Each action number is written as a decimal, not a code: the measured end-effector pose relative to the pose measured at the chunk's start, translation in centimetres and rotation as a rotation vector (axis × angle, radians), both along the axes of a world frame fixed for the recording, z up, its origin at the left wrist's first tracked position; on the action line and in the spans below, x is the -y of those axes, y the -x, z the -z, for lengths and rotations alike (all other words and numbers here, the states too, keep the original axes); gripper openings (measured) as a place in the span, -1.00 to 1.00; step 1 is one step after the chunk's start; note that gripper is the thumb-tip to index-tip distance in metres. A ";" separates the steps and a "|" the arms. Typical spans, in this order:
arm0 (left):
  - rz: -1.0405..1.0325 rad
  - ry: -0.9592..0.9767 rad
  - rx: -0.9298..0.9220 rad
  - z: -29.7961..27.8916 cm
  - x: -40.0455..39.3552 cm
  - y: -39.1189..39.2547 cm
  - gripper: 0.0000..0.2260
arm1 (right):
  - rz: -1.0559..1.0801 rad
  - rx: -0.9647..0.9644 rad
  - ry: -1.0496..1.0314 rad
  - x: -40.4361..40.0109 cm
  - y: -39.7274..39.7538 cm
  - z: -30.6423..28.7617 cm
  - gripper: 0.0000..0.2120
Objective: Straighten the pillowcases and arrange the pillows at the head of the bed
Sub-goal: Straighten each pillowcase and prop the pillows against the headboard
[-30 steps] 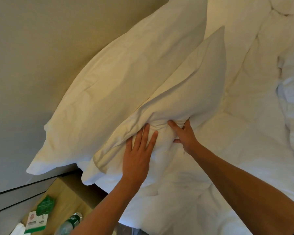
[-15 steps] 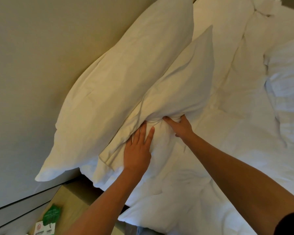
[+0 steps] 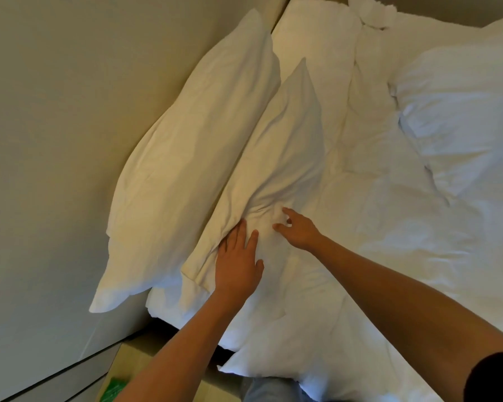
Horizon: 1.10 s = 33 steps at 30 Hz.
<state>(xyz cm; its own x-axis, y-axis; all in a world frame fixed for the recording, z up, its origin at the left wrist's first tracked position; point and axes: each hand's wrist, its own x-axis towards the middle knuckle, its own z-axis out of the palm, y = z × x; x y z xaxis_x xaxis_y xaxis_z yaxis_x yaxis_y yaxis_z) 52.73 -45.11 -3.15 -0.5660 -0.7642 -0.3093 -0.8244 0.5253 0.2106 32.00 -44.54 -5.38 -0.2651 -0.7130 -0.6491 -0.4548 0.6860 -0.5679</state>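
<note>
Head view looks down along two bare forearms reaching forward over the white bed. Left hand lies flat, palm down, fingers spread, pressing the lower end of the front pillow. Right hand hovers with fingers loosely curled and apart, fingertips touching bunched pillowcase fabric, gripping nothing firmly. That pillow leans against the back pillow, which stands against the wall. A third pillow lies well apart at right.
</note>
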 end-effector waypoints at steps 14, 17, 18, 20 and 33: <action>-0.301 -0.548 -0.439 -6.8 -7.2 6.2 -0.69 | 0.268 -0.005 -0.027 -20.5 6.1 -8.3 -0.50; -0.247 -0.607 -0.497 -8.0 -12.2 9.7 -0.81 | 0.453 -0.001 0.036 -29.5 7.7 -10.2 -0.56; -0.217 -0.622 -0.503 -8.4 -14.2 10.9 -0.84 | 0.530 0.003 0.053 -32.8 7.9 -10.8 -0.58; -0.168 -0.681 -0.511 -9.2 -18.9 13.3 -0.89 | 0.697 0.009 0.094 -39.9 7.9 -11.8 -0.66; 0.293 -1.098 -0.205 -11.7 -61.7 21.0 -0.88 | 1.537 -0.094 0.087 -84.8 -5.5 -13.5 -0.86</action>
